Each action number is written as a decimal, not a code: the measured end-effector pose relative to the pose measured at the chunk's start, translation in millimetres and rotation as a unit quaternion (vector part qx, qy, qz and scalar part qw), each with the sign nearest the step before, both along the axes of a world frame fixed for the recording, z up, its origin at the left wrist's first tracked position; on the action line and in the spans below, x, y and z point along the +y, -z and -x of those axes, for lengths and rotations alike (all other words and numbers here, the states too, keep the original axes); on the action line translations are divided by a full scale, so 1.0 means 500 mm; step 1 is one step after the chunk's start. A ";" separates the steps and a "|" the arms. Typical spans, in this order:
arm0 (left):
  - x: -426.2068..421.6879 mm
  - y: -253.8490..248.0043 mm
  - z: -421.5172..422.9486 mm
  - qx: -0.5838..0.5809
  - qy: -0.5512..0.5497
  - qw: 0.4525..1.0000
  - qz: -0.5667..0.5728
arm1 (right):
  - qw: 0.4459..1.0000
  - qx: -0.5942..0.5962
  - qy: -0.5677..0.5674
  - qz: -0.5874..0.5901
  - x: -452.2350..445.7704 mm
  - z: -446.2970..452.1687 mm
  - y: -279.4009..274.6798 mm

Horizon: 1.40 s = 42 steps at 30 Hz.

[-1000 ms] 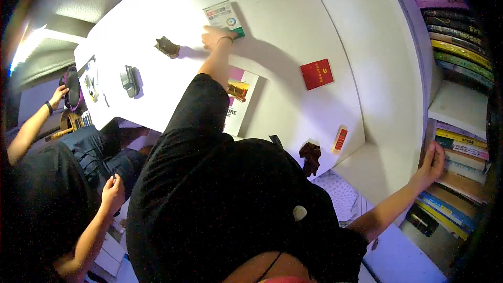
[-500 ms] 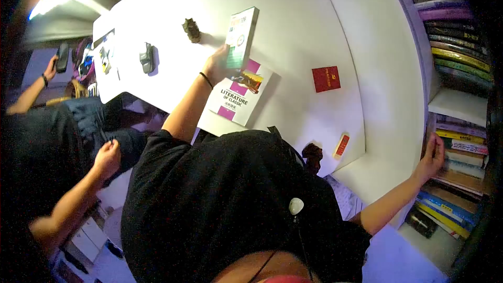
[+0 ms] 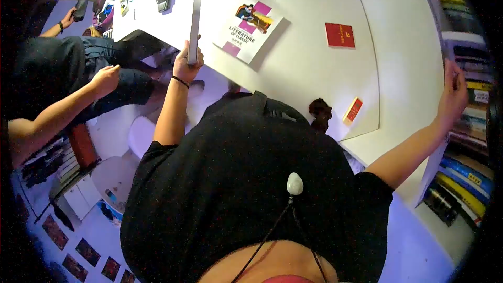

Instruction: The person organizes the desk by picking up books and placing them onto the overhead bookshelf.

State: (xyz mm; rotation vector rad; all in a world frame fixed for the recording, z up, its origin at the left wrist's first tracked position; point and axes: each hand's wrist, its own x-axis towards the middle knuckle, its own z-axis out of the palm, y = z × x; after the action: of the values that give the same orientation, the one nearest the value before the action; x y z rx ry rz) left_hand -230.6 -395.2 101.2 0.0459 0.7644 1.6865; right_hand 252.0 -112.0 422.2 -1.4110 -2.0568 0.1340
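Observation:
My left hand (image 3: 184, 65) grips a book (image 3: 194, 26) near its lower end, close to the front edge of the white table. The book stands edge-on to me, so its cover is turned from view. To its right a white and purple book (image 3: 249, 30) marked "Literature of Classic" lies flat on the table. Out at the right, my right hand (image 3: 455, 93) is raised in front of the shelved books (image 3: 478, 97). Its fingers are bent and somewhat blurred; whether they touch a book cannot be made out.
On the white table (image 3: 309, 73) lie a red booklet (image 3: 340, 35), a red and cream box (image 3: 352, 111), a dark brown object (image 3: 320, 114) and a black device (image 3: 164, 0). Another person (image 3: 57, 78) sits at the left, holding a dark object (image 3: 80, 9). A bookshelf (image 3: 463, 36) borders the right.
My left hand has moved left with the book, off the white and purple book, and turned it edge-on. My right hand has shifted up along the shelf. The view has tilted.

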 end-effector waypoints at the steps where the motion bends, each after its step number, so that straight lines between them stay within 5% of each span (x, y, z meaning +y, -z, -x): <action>1: -0.015 0.000 -0.004 0.038 -0.010 0.999 0.025 | 0.999 0.033 -0.018 -0.008 -0.008 0.013 0.000; 6: 0.004 0.007 -0.009 0.179 -0.037 0.962 0.201 | 0.998 0.029 0.047 -0.015 -0.024 0.031 -0.001; 12: 0.159 0.094 -0.010 0.409 0.059 0.891 0.187 | 0.999 0.020 0.045 -0.006 -0.014 0.028 0.004; 15: 0.238 0.239 0.042 0.653 0.073 0.734 0.171 | 0.998 -0.008 0.009 -0.063 -0.021 0.034 0.001; 16: 0.257 0.213 0.052 0.724 0.202 0.606 0.261 | 0.996 0.020 -0.036 -0.074 -0.015 0.028 0.009; 18: 0.263 0.175 0.001 0.821 0.156 0.416 0.359 | 0.999 0.024 -0.005 -0.039 -0.002 0.008 0.012; 20: 0.282 0.186 0.016 0.726 0.290 0.492 0.383 | 0.999 0.039 0.021 -0.005 -0.010 0.003 0.011; 24: 0.307 0.145 0.017 0.659 0.314 0.555 0.400 | 0.997 0.072 0.024 0.008 -0.035 0.057 0.003; 25: 0.327 0.265 0.074 0.619 0.339 0.596 0.384 | 0.996 0.089 0.011 -0.010 -0.040 0.071 0.001; 27: 0.341 0.285 0.076 0.525 0.382 0.655 0.387 | 0.994 0.107 0.003 -0.033 -0.043 0.072 -0.001; 29: 0.309 0.203 0.042 0.379 0.336 0.788 0.348 | 0.994 0.108 0.004 -0.010 -0.036 0.070 -0.001; 30: 0.295 0.136 0.015 0.380 0.331 0.806 0.312 | 0.994 0.107 0.009 -0.012 -0.034 0.069 -0.003; 32: 0.273 0.152 0.032 0.250 0.329 0.877 0.244 | 0.997 0.064 0.040 -0.006 -0.038 0.065 -0.005; 36: 0.219 0.154 0.015 0.208 0.278 0.921 0.177 | 0.993 0.108 0.024 -0.031 -0.045 0.068 -0.001; 39: 0.152 0.103 0.009 0.172 0.210 0.950 0.153 | 0.986 0.035 0.056 -0.153 -0.064 0.065 0.004; 41: 0.088 0.051 0.022 0.143 0.202 0.959 0.139 | 0.936 0.013 0.040 -0.350 -0.081 0.047 0.059; 42: 0.056 0.039 0.037 0.131 0.198 0.960 0.146 | 0.949 0.028 -0.038 -0.311 -0.093 0.069 0.110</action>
State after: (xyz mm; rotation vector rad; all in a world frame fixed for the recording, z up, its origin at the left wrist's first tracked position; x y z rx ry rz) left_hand -249.3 -367.2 81.9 0.2068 1.1168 1.1876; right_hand 217.5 -158.3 367.2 -0.9222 -1.8709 -0.4066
